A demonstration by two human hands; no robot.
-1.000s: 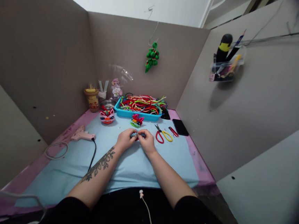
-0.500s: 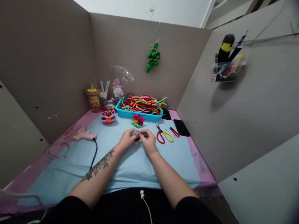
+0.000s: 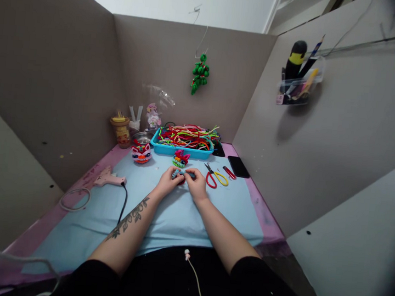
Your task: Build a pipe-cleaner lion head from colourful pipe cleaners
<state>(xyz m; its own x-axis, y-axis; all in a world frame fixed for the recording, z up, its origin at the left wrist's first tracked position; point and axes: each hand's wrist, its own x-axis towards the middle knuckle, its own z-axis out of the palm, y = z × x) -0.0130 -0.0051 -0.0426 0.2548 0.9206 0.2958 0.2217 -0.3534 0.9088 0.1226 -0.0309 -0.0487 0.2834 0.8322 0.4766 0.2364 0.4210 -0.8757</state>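
Between my hands, above the blue cloth (image 3: 173, 219), is a small blue-grey and red piece (image 3: 182, 174). My left hand (image 3: 169, 181) is closed on its left side, and my right hand (image 3: 196, 183) pinches its right side. Fingers hide much of its shape. Just behind it sits a red, orange and green knotted figure (image 3: 181, 159). A pink and orange knotted figure (image 3: 141, 154) stands further left. Scissors (image 3: 216, 176) with one red and one yellow handle lie right of my right hand, blades apart.
A blue tray (image 3: 183, 152) piled with coloured cords is at the back. A pink glue gun (image 3: 111, 178) and its cable lie left. A red cutter (image 3: 229, 172) and black phone (image 3: 238, 167) are right. A jar (image 3: 121, 132) stands back left.
The fingers have shifted slightly around the piece, and more of its blue-grey and red parts shows between them. The whole view has moved a little.
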